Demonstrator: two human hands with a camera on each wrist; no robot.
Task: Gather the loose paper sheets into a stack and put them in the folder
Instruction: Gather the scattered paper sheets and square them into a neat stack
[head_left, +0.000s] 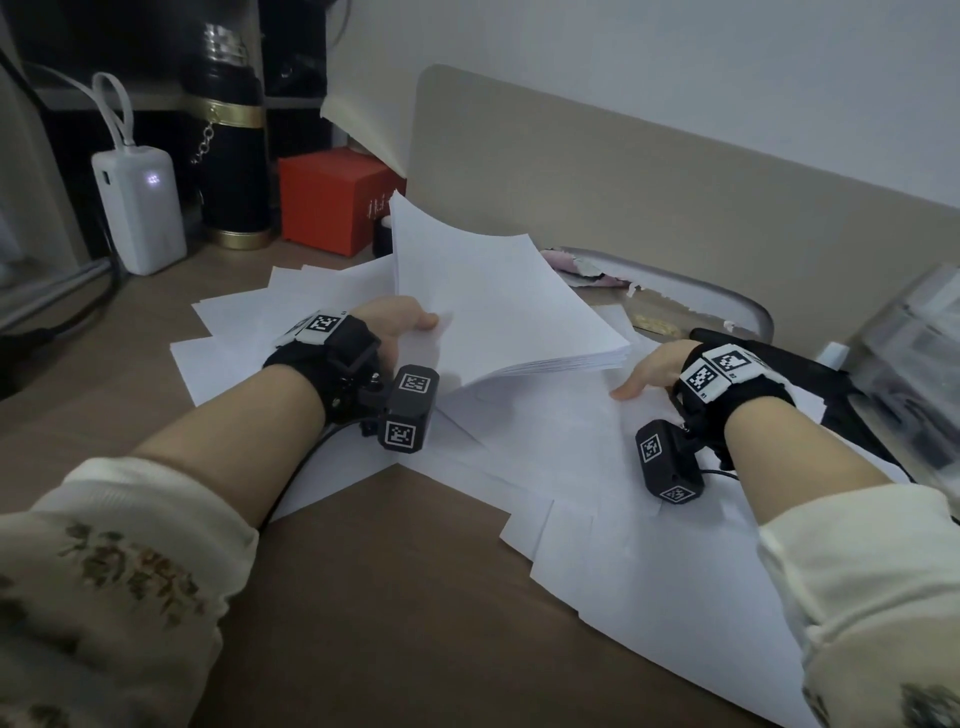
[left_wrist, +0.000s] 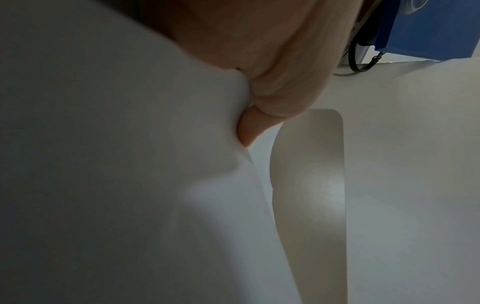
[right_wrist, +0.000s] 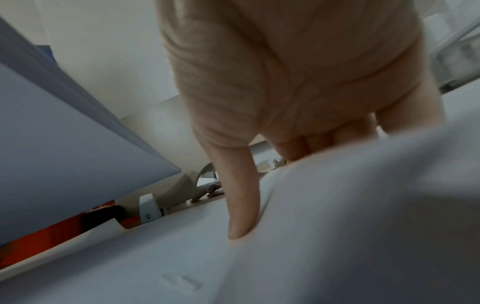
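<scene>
Left hand (head_left: 400, 322): thumb on top, pinching the stack (head_left: 498, 312) — raised, tilted.
Right hand (head_left: 652, 371): fingers straight, pressing loose sheets (head_left: 623, 519) — just beside the stack's lower corner.

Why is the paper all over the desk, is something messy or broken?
Yes, it's messy. Loose sheets lie fanned crookedly across the desk, one poking over its front edge. The left hand grips a stack that bends and tilts. Nothing looks torn among them.

Office desk (head_left: 363, 597): beige partition (head_left: 623, 171), power bank (head_left: 140, 208).
</scene>
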